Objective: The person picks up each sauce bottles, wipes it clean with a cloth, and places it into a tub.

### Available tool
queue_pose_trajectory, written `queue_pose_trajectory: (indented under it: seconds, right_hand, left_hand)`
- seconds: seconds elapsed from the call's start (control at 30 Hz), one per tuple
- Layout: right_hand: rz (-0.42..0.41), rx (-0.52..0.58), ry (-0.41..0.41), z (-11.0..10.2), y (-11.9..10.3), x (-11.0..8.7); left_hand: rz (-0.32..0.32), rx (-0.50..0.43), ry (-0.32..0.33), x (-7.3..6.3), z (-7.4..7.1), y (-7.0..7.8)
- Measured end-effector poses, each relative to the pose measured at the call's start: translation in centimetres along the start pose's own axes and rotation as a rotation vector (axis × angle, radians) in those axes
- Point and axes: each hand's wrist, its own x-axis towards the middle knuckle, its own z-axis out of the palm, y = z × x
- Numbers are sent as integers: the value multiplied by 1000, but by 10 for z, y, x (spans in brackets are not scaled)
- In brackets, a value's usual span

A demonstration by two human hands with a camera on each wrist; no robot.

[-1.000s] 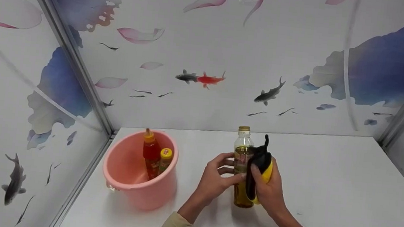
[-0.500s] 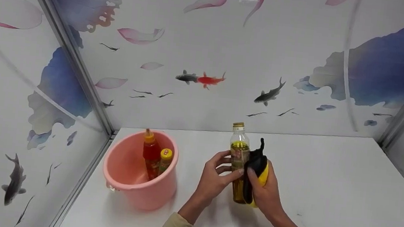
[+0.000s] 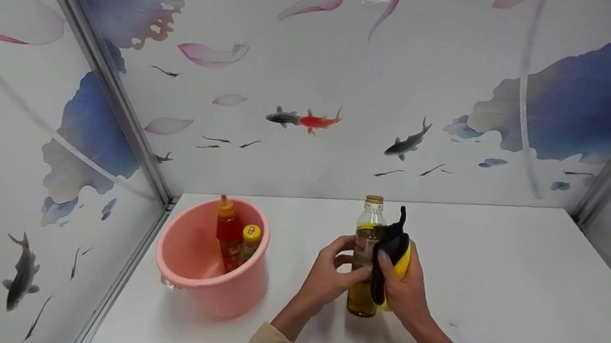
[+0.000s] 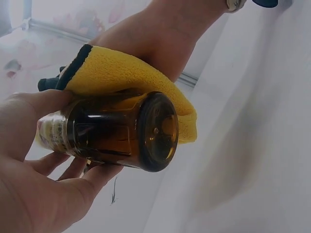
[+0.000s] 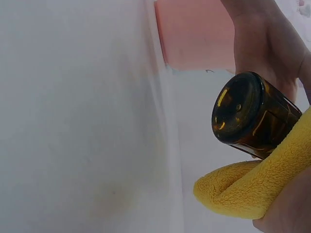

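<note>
A clear bottle of yellow-brown oil with a gold cap stands nearly upright in the head view, right of the bucket. My left hand grips it from the left, thumb in front and fingers behind. A folded cleaning cloth, black on one face and yellow on the other, lies against the bottle's right side. My right hand holds that cloth, thumb on its black face. In the left wrist view the bottle's round base shows below the yellow fleece. The cloth covers part of the label.
A pink bucket stands on the white table to the left. Inside it are a red sauce bottle with a yellow top and a small yellow-capped jar. Printed panels enclose the table behind and at the sides.
Half a second ago the oil bottle was higher, farther left and slightly tilted. It has since come down and right, with my left hand and the cloth in my right hand shifting along.
</note>
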Motion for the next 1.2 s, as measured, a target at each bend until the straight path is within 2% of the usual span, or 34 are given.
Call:
queue_pose_trajectory:
  seconds: [0.37, 0.6, 0.9, 1.2]
  right_hand:
    - [3, -10, 3, -2, -2, 1]
    - [6, -3, 0, -3, -1, 0]
    - [9, 10, -12, 0, 1, -2]
    - [32, 35, -46, 3, 2, -4]
  left_hand:
    - [17, 21, 22, -2, 1, 0]
    - [-3, 21, 66, -2, 5, 0]
    - [-5, -73, 110, 0, 7, -1]
    - [11, -146, 151, 2, 2, 1]
